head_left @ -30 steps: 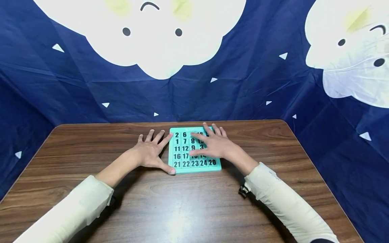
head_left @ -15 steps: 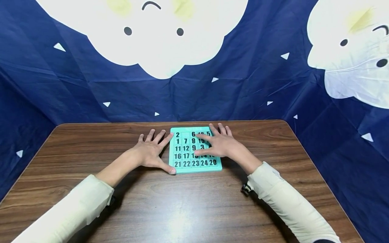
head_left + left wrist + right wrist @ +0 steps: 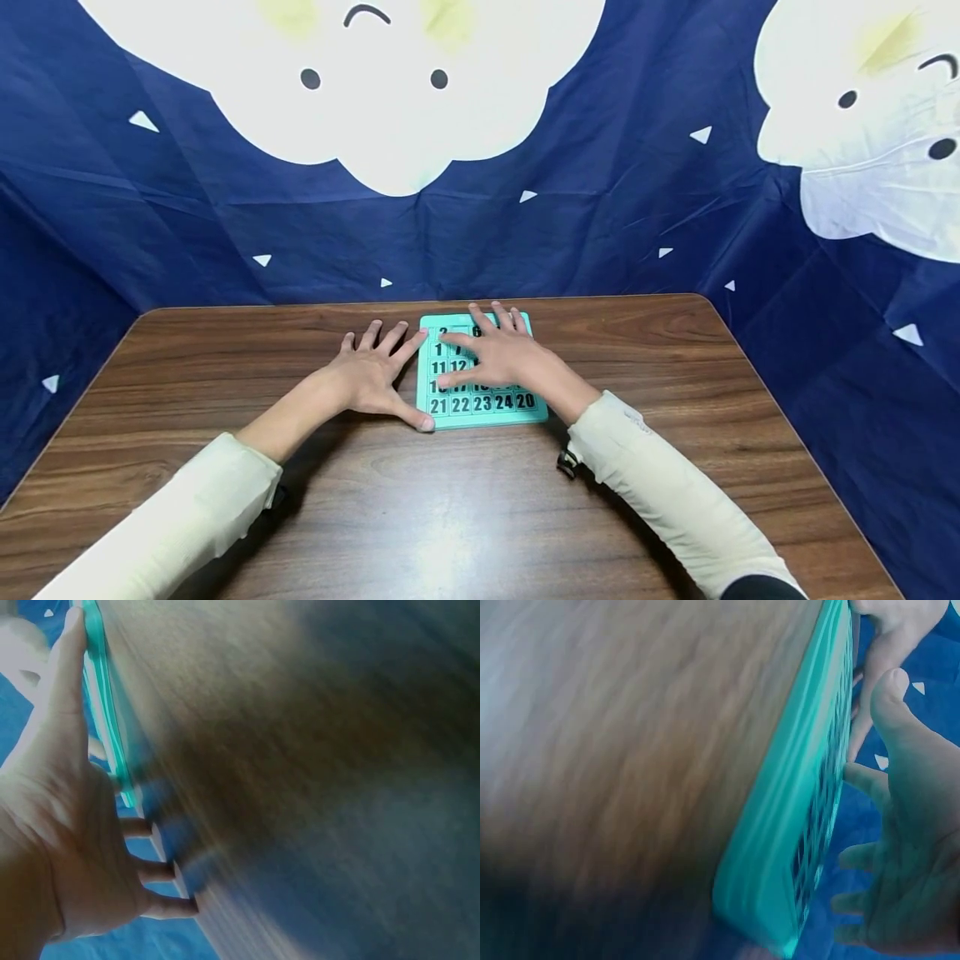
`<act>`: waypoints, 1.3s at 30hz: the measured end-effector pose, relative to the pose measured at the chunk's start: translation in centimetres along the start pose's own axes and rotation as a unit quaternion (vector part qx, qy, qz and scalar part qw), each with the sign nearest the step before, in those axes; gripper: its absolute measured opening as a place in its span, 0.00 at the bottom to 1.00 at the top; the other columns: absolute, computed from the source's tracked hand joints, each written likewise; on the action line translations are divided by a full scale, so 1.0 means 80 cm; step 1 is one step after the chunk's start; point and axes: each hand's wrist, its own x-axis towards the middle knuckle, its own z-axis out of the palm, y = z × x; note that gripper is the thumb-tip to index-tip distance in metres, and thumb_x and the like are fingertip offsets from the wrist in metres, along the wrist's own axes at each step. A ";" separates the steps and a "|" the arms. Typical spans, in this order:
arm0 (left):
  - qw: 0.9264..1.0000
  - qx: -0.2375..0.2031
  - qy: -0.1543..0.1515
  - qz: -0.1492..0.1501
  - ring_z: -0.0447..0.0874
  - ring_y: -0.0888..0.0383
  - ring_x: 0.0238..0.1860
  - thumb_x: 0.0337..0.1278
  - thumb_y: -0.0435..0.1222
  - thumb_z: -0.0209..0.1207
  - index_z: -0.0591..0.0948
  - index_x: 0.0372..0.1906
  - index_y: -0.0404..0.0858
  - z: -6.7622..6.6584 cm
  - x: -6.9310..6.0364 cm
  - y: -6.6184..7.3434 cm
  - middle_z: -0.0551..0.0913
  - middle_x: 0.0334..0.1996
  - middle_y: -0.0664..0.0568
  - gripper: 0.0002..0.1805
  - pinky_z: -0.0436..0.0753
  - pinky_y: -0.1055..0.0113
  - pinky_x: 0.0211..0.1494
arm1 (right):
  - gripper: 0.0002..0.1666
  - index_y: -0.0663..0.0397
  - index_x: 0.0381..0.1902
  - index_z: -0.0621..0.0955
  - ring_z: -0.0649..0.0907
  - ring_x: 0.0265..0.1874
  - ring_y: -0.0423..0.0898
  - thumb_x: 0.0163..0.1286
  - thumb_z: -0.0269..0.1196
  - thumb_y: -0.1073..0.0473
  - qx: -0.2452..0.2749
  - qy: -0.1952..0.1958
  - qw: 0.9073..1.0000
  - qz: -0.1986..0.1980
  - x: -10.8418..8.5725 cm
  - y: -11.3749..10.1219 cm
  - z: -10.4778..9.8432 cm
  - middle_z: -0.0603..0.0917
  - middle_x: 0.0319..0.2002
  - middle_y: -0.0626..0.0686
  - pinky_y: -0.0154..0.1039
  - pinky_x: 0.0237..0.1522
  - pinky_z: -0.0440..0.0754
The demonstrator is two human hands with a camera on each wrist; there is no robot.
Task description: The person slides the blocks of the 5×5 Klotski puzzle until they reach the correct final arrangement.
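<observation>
A teal sliding number puzzle (image 3: 487, 423) lies flat on the table with black-numbered tiles. My left hand (image 3: 367, 377) is spread along its left side, with the thumb at the near-left corner and the index finger at the far-left edge. Over the board stretches my right hand (image 3: 504, 354), its index fingertip at the 2 tile in the top row. The hand hides much of the middle and right tiles. In the left wrist view the left thumb lies along the puzzle's edge (image 3: 109, 712). The right wrist view shows the right hand (image 3: 922, 847) beside the puzzle's thick side (image 3: 780, 802).
The brown wood-grain table (image 3: 480, 517) extends around the puzzle and reflects a bright light near the front. A dark blue cloth (image 3: 465, 242) with white cloud faces hangs behind the far edge and at the sides.
First the 6 tile slid right, leaving a gap beside the 2, as my right hand shifted right. Then that hand moved left, and the 2 tile now sits slightly further right. My left hand stays put.
</observation>
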 end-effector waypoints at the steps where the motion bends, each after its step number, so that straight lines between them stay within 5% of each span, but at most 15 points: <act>1: 1.000 0.001 0.000 0.000 0.33 0.24 0.93 0.34 0.93 0.62 0.36 0.96 0.58 0.000 0.000 0.000 0.38 0.95 0.40 0.88 0.44 0.14 0.86 | 0.54 0.12 0.91 0.57 0.36 0.94 0.68 0.73 0.52 0.09 -0.003 -0.002 1.000 0.007 -0.002 0.003 -0.001 0.37 0.96 0.56 0.72 0.93 0.34; 6: 1.000 -0.001 0.002 0.000 0.33 0.23 0.93 0.34 0.92 0.63 0.37 0.96 0.57 -0.001 0.000 0.003 0.38 0.95 0.38 0.88 0.45 0.13 0.85 | 0.53 0.10 0.91 0.58 0.36 0.94 0.69 0.74 0.54 0.10 -0.011 0.002 1.000 0.025 -0.014 0.018 -0.003 0.38 0.95 0.57 0.72 0.93 0.34; 15: 1.000 0.000 0.000 0.005 0.33 0.22 0.92 0.34 0.93 0.62 0.38 0.96 0.55 -0.003 0.001 0.005 0.40 0.95 0.36 0.88 0.45 0.12 0.84 | 0.51 0.10 0.90 0.60 0.37 0.94 0.69 0.75 0.54 0.11 -0.002 -0.011 0.999 -0.048 -0.020 0.009 0.004 0.37 0.96 0.55 0.75 0.92 0.36; 20: 1.000 -0.010 0.000 0.008 0.33 0.21 0.92 0.27 0.95 0.60 0.40 0.96 0.55 -0.003 0.001 0.005 0.40 0.95 0.35 0.91 0.44 0.11 0.83 | 0.51 0.09 0.90 0.59 0.37 0.94 0.69 0.74 0.53 0.10 -0.027 -0.011 0.999 -0.020 -0.013 0.004 0.003 0.36 0.96 0.54 0.75 0.92 0.37; 27: 1.000 -0.008 -0.004 0.006 0.33 0.21 0.92 0.32 0.93 0.64 0.38 0.96 0.54 -0.002 0.003 0.005 0.39 0.95 0.36 0.89 0.44 0.11 0.84 | 0.53 0.10 0.91 0.58 0.35 0.94 0.68 0.74 0.52 0.09 -0.014 -0.005 1.000 -0.001 0.002 0.003 -0.005 0.35 0.96 0.54 0.72 0.92 0.33; 39: 1.000 -0.017 -0.009 0.011 0.34 0.21 0.92 0.31 0.90 0.68 0.39 0.96 0.55 -0.008 0.000 0.003 0.41 0.95 0.36 0.90 0.46 0.11 0.84 | 0.58 0.21 0.93 0.59 0.37 0.94 0.70 0.73 0.59 0.12 0.042 0.035 0.998 0.002 -0.046 0.062 -0.015 0.38 0.95 0.58 0.76 0.91 0.34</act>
